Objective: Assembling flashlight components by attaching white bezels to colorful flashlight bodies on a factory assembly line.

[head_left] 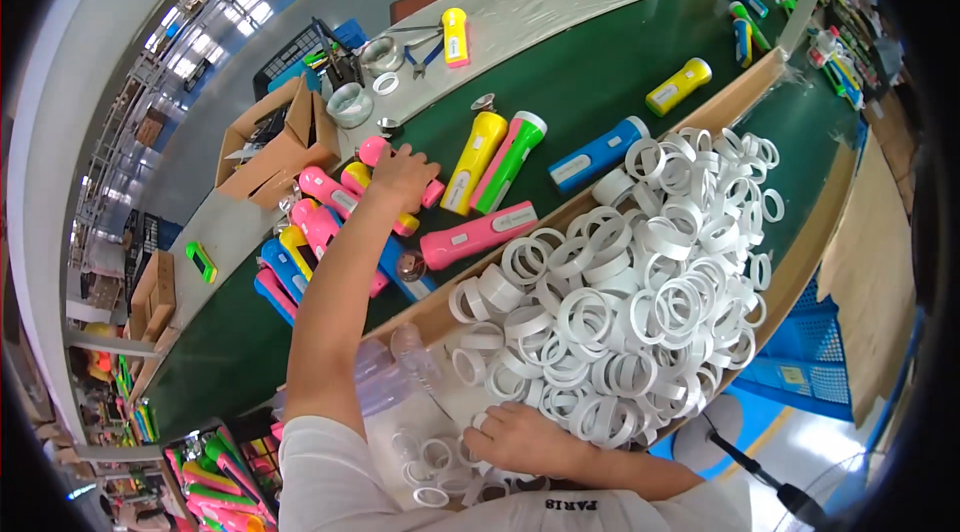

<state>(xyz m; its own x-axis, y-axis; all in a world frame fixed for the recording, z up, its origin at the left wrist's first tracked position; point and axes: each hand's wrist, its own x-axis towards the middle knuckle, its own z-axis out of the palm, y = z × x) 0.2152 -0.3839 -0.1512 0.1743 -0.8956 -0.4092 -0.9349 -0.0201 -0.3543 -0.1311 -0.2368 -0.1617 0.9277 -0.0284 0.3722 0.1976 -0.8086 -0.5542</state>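
My left hand (405, 178) is closed over a pink flashlight (373, 150), whose ends show on both sides of the fingers. It lies among several pink, yellow and blue flashlights on the green belt (215, 352). My right hand (525, 440) has its fingers curled at the near edge of a big heap of white plastic rings (600, 322); whatever is in its fingers is hidden. Just right of my left hand are a yellow flashlight (474, 162), a pink-and-green one (510, 162) and a pink one (480, 234), with a blue one (598, 154) farther right.
A wooden rail (690, 122) separates the belt from the heap. Clear plastic cups (410, 347) stand left of the rings. Beyond the belt are pliers (425, 57), tape rolls (350, 104) and an open cardboard box (278, 144). A blue crate (800, 347) sits at the right.
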